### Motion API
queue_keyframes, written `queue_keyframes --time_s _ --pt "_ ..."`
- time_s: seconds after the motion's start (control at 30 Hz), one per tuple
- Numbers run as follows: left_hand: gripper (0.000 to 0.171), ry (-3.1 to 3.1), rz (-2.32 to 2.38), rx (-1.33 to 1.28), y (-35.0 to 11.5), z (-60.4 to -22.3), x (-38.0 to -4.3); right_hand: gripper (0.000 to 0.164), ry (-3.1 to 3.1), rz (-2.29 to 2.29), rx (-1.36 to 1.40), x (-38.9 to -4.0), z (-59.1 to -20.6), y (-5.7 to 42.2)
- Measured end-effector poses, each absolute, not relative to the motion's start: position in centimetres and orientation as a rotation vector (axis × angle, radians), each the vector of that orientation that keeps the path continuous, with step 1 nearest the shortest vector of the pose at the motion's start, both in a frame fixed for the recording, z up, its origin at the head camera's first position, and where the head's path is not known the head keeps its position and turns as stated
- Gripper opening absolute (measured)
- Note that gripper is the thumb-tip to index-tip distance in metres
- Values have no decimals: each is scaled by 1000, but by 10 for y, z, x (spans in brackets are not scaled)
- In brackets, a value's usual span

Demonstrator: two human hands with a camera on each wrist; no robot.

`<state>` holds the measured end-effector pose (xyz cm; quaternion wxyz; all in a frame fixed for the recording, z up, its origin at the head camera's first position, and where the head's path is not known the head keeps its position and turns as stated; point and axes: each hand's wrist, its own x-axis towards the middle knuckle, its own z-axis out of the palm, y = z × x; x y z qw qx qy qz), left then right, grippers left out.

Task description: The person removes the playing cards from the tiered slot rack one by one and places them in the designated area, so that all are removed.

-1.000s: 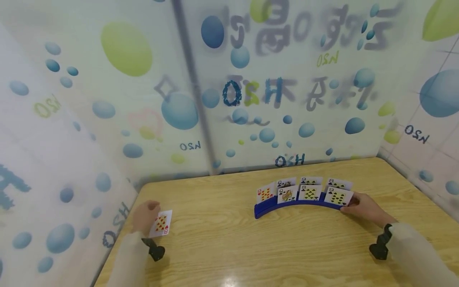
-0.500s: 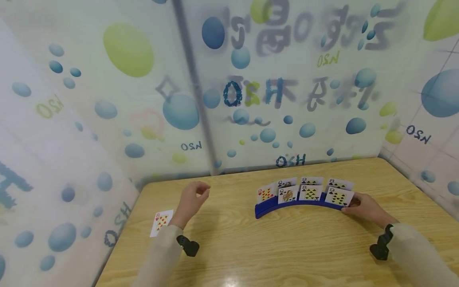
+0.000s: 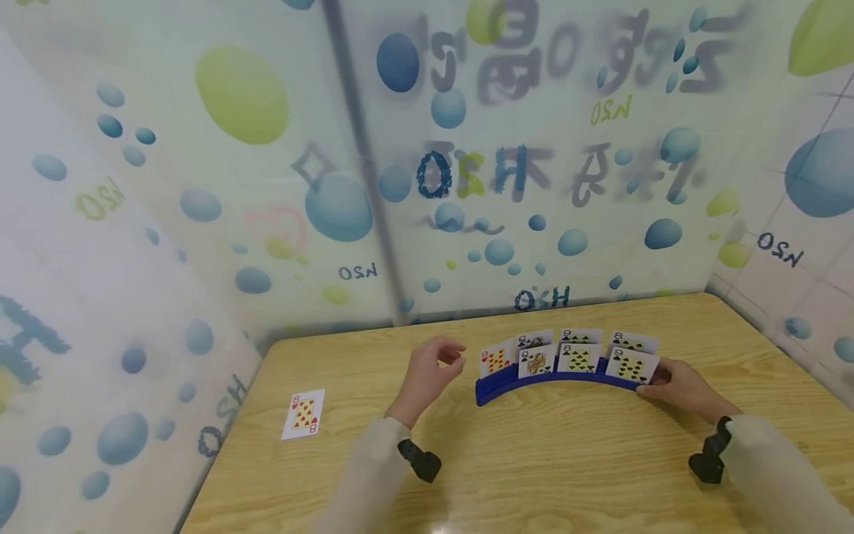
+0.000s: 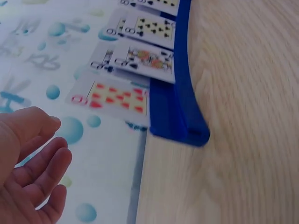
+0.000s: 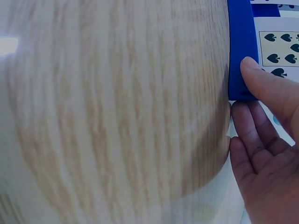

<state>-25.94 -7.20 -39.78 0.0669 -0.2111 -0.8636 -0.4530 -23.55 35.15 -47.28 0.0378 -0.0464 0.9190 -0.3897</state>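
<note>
"Reading the head view, which hand holds the blue card holder (image 3: 560,377)?"

"The right hand (image 3: 680,389) grips its right end. The left hand (image 3: 427,374), grasping nothing, hovers just beside its left end; the eight of hearts (image 3: 303,414) lies farther left on the table (image 3: 534,460)."

"And left wrist?"

"Loosely bent fingers (image 4: 53,170), the red nine (image 4: 117,100) nearest; the holder's long axis curves away."

"Right wrist?"

"Thumb (image 5: 271,86) on the holder's front, fingers at its end."

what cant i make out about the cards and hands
Head view: lower faces of three back cards, hidden by the front cards.
Right wrist view: part of the spade card, cut off by the right edge.
Left wrist view: part of the left hand, cut off by the left edge.
</note>
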Motion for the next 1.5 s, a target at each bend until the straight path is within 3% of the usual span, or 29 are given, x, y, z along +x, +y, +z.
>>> queue_keyframes --time_s 0.47,1.5 --pt "8 -2597 -1433 -574 -34 -407 -265 59 2829 -1200 -138 -232 -467 348" --pt "4 -2462 -1385 -618 -48 -400 -261 59 2840 -1215 -122 -232 -471 347"
